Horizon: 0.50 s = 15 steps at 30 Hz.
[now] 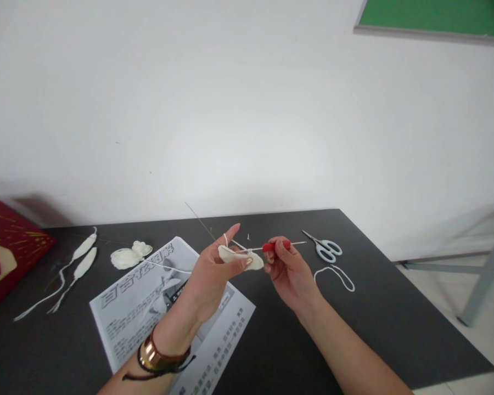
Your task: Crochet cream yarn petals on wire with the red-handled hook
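My left hand (216, 269) pinches a small cream crocheted piece (241, 258) between thumb and fingers, with white yarn looped over the raised index finger and a thin wire sticking up behind it. My right hand (290, 271) grips a crochet hook with a red handle (275, 246); its metal tip points left into the cream piece. Both hands hover above the dark table (374, 323), over the edge of a printed instruction sheet (148, 302). The yarn trails from the piece down to the left across the sheet.
Pale blue scissors (327, 249) and a loop of white yarn (335, 276) lie to the right. A cream crocheted flower (129, 255) and two finished cream leaves with tails (80, 258) lie to the left. A red box (8, 252) sits at the far left edge.
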### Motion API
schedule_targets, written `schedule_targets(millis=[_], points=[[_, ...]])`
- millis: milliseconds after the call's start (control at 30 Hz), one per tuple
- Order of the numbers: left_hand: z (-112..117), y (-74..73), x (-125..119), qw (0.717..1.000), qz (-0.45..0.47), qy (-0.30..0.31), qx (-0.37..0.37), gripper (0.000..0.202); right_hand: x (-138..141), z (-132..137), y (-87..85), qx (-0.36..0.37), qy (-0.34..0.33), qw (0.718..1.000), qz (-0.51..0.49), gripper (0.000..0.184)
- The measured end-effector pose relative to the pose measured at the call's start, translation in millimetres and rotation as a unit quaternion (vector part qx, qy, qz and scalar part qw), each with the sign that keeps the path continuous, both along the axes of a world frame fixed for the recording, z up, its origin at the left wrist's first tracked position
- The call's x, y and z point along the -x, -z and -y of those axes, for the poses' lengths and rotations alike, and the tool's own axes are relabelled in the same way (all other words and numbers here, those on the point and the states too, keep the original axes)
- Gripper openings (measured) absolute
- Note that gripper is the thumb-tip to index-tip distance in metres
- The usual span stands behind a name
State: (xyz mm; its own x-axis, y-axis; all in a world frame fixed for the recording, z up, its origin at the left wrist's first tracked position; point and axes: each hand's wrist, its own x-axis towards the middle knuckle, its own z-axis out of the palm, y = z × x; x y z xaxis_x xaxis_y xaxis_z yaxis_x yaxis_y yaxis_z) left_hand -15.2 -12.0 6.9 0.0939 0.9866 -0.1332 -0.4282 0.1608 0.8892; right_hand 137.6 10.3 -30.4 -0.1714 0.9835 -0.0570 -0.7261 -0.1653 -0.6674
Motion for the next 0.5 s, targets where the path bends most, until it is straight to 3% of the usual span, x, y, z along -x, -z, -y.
schedule_targets(millis=[133,500], points=[[2,-1.0,0,1.000,-0.009,0.014,-0.010,0.078,-2,-1,0.6,0.020,-0.025,0.999,-0.021,0.015],[5,-1.4,0,0.995,-0.042,0.085,0.006,0.076,-27,-3,-19.3,-0.155,0.025,0.980,0.123,0.017]])
